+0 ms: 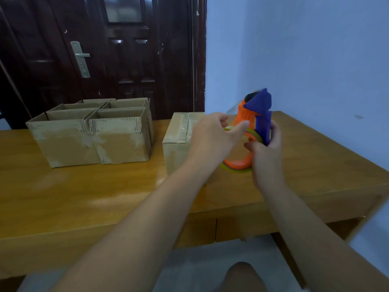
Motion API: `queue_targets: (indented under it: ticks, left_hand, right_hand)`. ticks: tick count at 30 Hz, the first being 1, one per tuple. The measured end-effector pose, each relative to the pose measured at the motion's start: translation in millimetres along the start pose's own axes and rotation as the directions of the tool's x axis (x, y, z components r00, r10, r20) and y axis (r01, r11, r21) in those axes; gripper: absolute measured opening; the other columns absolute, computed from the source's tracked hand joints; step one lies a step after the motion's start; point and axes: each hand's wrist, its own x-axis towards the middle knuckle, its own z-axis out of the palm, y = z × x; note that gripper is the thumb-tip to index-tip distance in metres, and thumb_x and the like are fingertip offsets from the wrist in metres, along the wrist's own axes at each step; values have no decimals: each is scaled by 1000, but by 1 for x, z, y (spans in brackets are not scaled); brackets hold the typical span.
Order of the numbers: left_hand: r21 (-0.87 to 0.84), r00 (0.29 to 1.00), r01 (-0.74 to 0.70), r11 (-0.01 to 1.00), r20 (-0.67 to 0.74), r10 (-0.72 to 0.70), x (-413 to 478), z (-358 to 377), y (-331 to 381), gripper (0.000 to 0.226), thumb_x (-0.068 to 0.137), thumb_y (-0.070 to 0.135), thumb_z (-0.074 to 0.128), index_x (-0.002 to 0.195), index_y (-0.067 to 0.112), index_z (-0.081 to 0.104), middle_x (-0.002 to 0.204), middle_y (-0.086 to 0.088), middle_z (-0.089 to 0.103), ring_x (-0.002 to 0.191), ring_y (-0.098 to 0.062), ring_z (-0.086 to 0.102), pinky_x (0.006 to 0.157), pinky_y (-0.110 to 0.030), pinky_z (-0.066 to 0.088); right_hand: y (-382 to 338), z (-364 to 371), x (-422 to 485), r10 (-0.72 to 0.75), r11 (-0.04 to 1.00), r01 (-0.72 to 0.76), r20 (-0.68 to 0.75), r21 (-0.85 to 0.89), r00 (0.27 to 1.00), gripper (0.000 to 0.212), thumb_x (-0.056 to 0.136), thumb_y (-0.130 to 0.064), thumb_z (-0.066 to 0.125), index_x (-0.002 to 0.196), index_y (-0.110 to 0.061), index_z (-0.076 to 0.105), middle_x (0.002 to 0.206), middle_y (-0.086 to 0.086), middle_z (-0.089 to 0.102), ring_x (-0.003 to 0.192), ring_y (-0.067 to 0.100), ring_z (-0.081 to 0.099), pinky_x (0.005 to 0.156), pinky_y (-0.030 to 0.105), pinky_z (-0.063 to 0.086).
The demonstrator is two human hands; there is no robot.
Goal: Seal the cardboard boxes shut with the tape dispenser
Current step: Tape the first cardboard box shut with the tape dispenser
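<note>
L hand & R hand both grip tape dispenser, partly hiding taped box. Open-top boxes at 10 o'clock. Wooden table; dark door, blue wall behind.

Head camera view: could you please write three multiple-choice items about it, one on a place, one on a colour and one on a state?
1. Where does the closed, taped cardboard box stand?
A) right of the open cardboard boxes
B) left of them
C) on top of them

2. What colours does the plastic tape dispenser have?
A) green and white
B) orange and blue
C) black and red

3. How is the plastic tape dispenser held?
A) nobody touches it
B) by one hand only
C) by the left hand and the right hand

Answers:
1 A: the closed box is right of the open ones.
2 B: its body is orange, with blue parts.
3 C: fingers of both hands curl on it.
</note>
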Motion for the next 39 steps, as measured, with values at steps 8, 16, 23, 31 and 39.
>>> queue_targets:
  ticks: [8,16,23,31,39]
  left_hand:
    - [-383,952,228,895,-104,-287,7,19,-11,14,90,26,51,100,21,61,89,1,66,87,-19,63,70,-32,51]
    - [-500,940,149,853,-196,-279,8,13,-25,21,93,24,57,77,11,62,66,5,61,66,-10,56,70,-33,50]
    - [-636,899,240,733,-140,-416,3,2,-31,22,92,7,55,110,18,60,82,1,64,74,-9,62,66,-20,54]
    - [-626,897,259,735,-126,-423,7,-20,-45,16,93,20,60,101,9,68,88,-5,70,74,-10,64,59,-17,52]
    - [-745,836,457,487,173,-521,12,-34,-41,15,82,7,71,97,4,71,97,-11,71,83,-16,67,60,-20,54]
  right_hand:
    - [1,-12,-9,-323,886,326,67,-329,944,70,72,2,60,129,-33,42,118,-1,55,108,16,53,77,15,49]
    - [1,-13,-11,-512,673,572,264,-469,818,65,71,-6,60,133,-7,42,127,9,48,110,9,42,84,7,40]
    - [3,-10,-10,-500,682,586,306,-437,810,74,68,-5,65,137,-8,38,131,12,46,113,6,40,81,2,40]
    - [-9,-10,-4,-465,598,673,495,-435,734,79,70,-22,72,140,-6,38,122,3,41,98,-10,36,80,-4,33]
    - [-23,-14,12,-536,521,733,500,-438,680,55,65,-17,75,111,1,50,107,2,41,89,2,37,75,1,35]
